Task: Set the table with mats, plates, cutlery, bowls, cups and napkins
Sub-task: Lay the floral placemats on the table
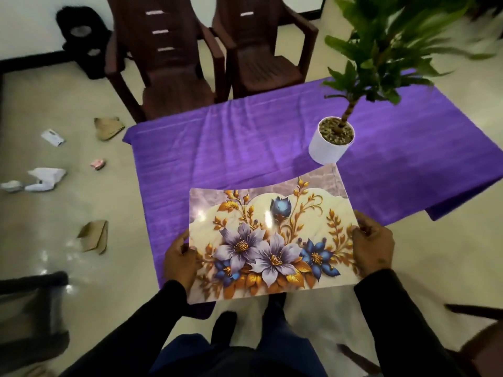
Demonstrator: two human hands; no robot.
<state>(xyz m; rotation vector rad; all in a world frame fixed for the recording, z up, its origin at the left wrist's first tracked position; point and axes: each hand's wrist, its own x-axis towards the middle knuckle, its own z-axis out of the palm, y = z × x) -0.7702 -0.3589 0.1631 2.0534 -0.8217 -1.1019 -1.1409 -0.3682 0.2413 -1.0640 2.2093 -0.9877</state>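
A purple cloth (245, 148) with soft creases drapes the table, bearing a round white plant pot (326, 148). Over its near edge a glossy rectangular floral mat (272, 240) bows slightly, the left hand (179, 261) and right hand (374, 248) pinching its short edges with curled fingers.

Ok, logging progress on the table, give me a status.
Left hand and right hand each grip a short edge of the floral mat. Mat held above the purple tablecloth, not yet laid. Potted plant stands just beyond.
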